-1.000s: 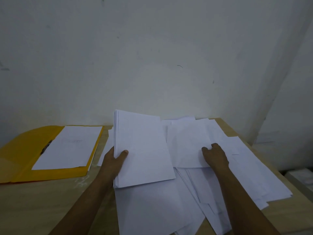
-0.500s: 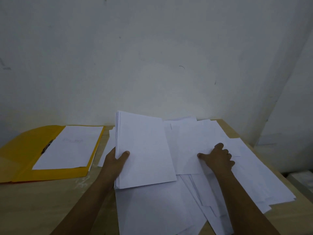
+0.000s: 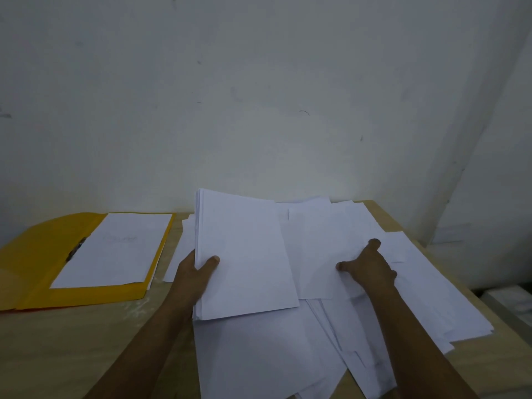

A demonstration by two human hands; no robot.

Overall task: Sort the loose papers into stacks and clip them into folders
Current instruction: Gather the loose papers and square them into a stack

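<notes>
- Papers are the matter here, and at the far left one flat stack [image 3: 113, 249] of white sheets lies inside an open yellow folder [image 3: 34, 272] on the wooden table [image 3: 57, 347].
- A dark metal clip [image 3: 76, 249] sits at the left edge of this stack, along the fold of the folder.
- Right of the folder, the left hand [image 3: 195, 276] holds a thick bundle of sheets [image 3: 244, 254]; the thumb lies on top near the left edge, and the other fingers are hidden below.
- This bundle is raised at a tilt above the loose papers [image 3: 259, 358], which spread over the middle and the right part of the table.
- Further right, the right hand [image 3: 370, 267] rests on the loose pile, palm down, with the thumb stretched to the left on one single sheet [image 3: 319, 254].
- The fingers of this hand are bent over the papers; I cannot tell if they pinch a sheet or only press on it.
- Behind the table stands a plain white wall [image 3: 259, 96].
</notes>
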